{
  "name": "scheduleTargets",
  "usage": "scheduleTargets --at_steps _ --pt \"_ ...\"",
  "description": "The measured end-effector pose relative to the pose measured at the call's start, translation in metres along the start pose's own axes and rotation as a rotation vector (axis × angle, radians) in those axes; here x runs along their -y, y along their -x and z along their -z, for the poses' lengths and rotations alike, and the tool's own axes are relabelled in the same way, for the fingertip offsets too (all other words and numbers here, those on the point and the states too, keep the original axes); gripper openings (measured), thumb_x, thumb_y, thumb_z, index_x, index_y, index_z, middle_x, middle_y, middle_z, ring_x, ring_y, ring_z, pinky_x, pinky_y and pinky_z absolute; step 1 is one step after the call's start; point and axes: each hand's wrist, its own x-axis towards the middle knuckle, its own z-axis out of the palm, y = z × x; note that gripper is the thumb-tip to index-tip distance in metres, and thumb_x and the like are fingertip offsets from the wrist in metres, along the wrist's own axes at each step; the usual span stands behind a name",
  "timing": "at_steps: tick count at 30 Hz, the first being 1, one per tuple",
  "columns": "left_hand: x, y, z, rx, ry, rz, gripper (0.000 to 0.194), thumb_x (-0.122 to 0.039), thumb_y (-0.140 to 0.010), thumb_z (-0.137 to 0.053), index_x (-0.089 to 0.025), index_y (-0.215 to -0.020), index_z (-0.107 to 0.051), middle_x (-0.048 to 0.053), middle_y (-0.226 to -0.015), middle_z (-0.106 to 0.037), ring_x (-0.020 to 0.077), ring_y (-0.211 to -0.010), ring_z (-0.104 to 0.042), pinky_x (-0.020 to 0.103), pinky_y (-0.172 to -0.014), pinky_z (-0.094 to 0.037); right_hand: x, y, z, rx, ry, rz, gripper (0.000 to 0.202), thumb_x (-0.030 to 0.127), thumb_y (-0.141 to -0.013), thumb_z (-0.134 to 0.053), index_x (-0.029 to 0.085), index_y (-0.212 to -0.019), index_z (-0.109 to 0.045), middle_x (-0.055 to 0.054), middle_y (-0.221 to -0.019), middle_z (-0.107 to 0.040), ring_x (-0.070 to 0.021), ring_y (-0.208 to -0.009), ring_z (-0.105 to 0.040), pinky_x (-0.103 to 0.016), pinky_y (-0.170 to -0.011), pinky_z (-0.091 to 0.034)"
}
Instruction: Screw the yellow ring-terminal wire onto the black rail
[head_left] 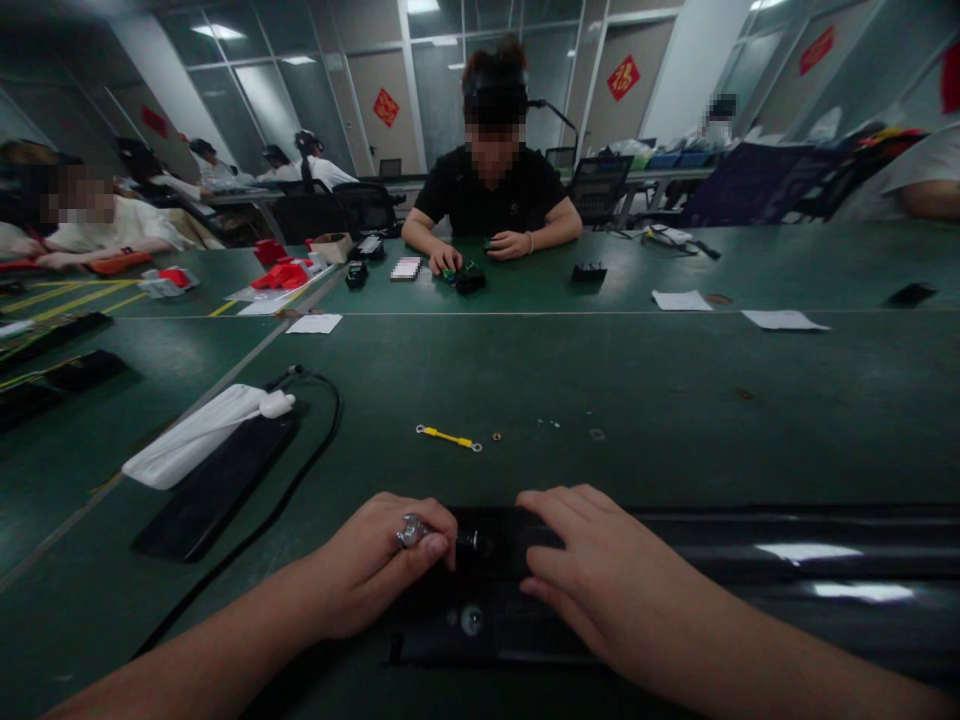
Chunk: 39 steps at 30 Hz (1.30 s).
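My left hand [397, 560] is closed around a silver wrench-like tool [411, 531]. Its shiny head shows above the fingers, but most of it is hidden in the fist. Beside the fingers, a short shiny cylindrical piece [470, 541] meets the long black glossy part [735, 530] lying along the near table edge. My right hand [592, 570] rests on that black part with fingers apart and nothing visible in them. A round bolt head or washer [472, 620] shows on the black part, between the hands and nearer to me.
Beyond my hands lie a yellow strap with ring ends [448, 437] and a small brass-coloured nut [496, 436]. On the left are a white pouch-like item [199, 435], a black slab [217, 490] and a black cable [300, 470]. A co-worker [491, 190] sits across the green table [675, 400].
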Motion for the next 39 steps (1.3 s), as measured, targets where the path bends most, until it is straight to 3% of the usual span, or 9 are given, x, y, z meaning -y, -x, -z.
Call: scheduleTargets --at_steps 28,39 --pt "-0.0036 -0.0001 -0.0001 -0.006 -0.036 0.007 0.020 -0.017 -0.098 -0.034 -0.020 -0.095 -0.054 -0.001 -0.082 -0.064 0.0128 -0.073 -0.060 0.023 -0.072 -0.042 0.0006 0.0020 -0.0025 -0.023 -0.021 -0.015 0.014 0.028 -0.090 -0.058 0.023 -0.087 -0.071 -0.009 -0.130 -0.057 -0.0289 -0.110 -0.054 -0.047 -0.093 -0.042" --pt "0.0000 0.0015 -0.0021 0.013 -0.029 0.036 0.026 -0.026 -0.101 -0.032 -0.019 -0.091 -0.055 0.000 -0.080 -0.064 0.0136 -0.072 -0.060 0.024 -0.072 -0.042 0.0003 0.0020 -0.0039 -0.021 -0.029 -0.026 0.016 0.028 -0.089 -0.059 0.020 -0.085 -0.072 -0.011 -0.131 -0.057 -0.0303 -0.112 -0.054 -0.048 -0.093 -0.041"
